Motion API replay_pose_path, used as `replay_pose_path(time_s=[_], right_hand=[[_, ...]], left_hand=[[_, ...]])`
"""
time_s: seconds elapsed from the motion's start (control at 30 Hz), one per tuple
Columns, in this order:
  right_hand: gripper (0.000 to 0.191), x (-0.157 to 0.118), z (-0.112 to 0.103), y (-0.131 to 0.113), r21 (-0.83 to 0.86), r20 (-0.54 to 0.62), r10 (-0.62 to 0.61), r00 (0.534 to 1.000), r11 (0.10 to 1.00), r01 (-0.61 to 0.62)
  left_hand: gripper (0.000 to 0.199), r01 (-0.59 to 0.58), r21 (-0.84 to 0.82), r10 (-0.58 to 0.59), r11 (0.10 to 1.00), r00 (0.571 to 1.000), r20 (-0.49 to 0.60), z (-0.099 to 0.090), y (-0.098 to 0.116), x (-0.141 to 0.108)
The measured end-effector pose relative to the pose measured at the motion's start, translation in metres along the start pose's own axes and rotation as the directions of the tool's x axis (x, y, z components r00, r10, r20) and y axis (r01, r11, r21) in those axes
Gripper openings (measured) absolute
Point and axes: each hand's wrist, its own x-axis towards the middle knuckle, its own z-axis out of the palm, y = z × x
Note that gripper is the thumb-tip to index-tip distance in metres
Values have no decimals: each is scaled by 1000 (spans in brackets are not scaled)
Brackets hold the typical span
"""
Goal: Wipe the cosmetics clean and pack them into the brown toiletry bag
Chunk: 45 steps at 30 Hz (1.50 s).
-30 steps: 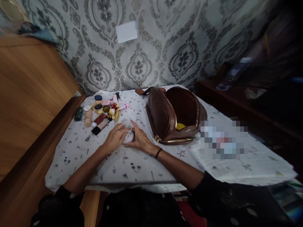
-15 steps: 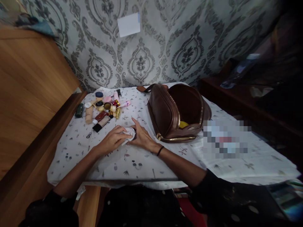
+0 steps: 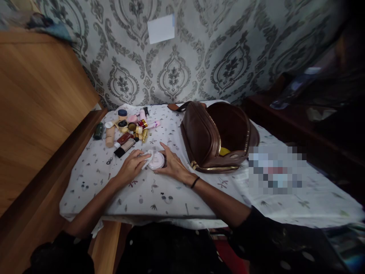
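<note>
Since the earlier frame, the white cloth (image 3: 148,157) has slid left off the top of the round jar (image 3: 156,161), and its pale, circular top now shows — my view has also shifted a little, so the bench (image 3: 173,201) sits slightly farther right. I have the jar near the middle of the frame, above the printed sheet (image 3: 114,198). The left hand (image 3: 131,166) pinches the cloth between its bent fingers and thumb, at the jar's left edge. The right hand (image 3: 174,166) curls round the jar's right side, gripping it, with one digit raised above the rim; a black band (image 3: 195,182) circles that wrist. I cannot tell whether the jar touches the sheet.

Left of centre I see a loose cluster of cosmetics: a green bottle (image 3: 98,131) at its left end, a beige tube (image 3: 110,137), a blue-lidded jar (image 3: 122,114) at the back and a black-capped tube (image 3: 124,147) at the front, nearest the left hand. Right of centre, the brown bag (image 3: 199,139) gapes open, something yellow (image 3: 224,151) inside. Pixelation hides what lies at its right. In the upper right I make out a clear bottle (image 3: 295,88) — a white sheet of paper (image 3: 161,29) hangs on the patterned wall (image 3: 173,74), top centre.
</note>
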Motion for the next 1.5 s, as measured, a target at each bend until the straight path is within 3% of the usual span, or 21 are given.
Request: replay_pose_path(time_s=[0.2, 0.5, 0.7, 0.87, 1.1, 1.3, 1.5], right_hand=[[118, 0, 1, -1, -1, -13, -11, 1000, 1000, 11], [114, 0, 3, 4, -16, -23, -62, 998, 998, 61], [107, -1, 3, 8, -10, -37, -155, 987, 988, 155], [115, -4, 5, 7, -18, -54, -173, 983, 985, 172], [125, -3, 7, 10, 19, -66, -162, 985, 986, 164], [125, -3, 6, 10, 44, -50, -144, 988, 988, 146], [117, -4, 4, 5, 50, -60, -113, 992, 992, 116]], left_hand=[[35, 33, 24, -33, 999, 999, -11, 0, 3, -12], [35, -202, 183, 210, 962, 978, -22, 2, 33, -28], [35, -336, 317, 343, 887, 939, 35, 7, 44, -14], [31, -364, 400, 363, 841, 928, 82, 6, 51, 8], [32, -255, 394, 245, 883, 967, 75, 8, 41, 22], [34, -135, 395, 162, 909, 986, -36, 11, 29, 11], [35, 113, 165, -93, 980, 988, -124, 5, 19, -3]])
